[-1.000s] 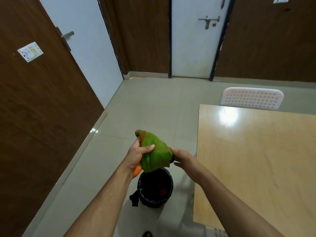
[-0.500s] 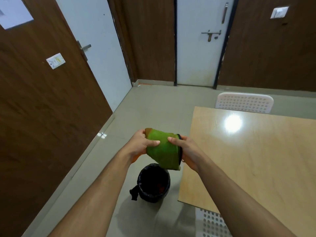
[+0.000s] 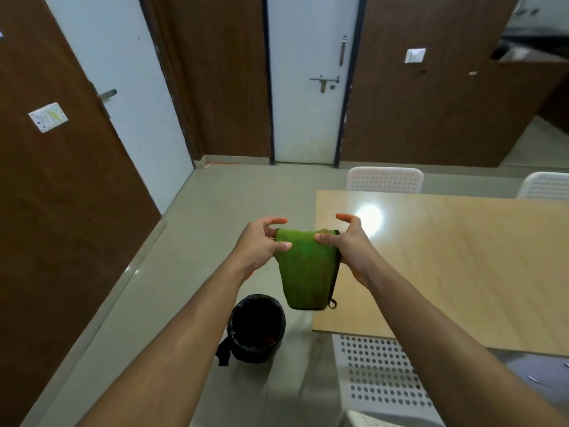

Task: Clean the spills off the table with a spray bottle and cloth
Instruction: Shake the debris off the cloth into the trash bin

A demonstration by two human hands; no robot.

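At frame centre, the left hand [image 3: 261, 241] and right hand [image 3: 348, 245] each pinch a top corner of the green cloth [image 3: 304, 269], which hangs folded above the floor, just left of the table [image 3: 462, 266] edge. The bin [image 3: 257, 328] sits below. Risk: a loosened pinch would likely drop the cloth into the bin. No spray bottle is visible.

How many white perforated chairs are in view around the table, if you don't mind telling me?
3: one chair at the table's far side, another at the far right edge, and one nearest the camera. Others may sit out of frame.
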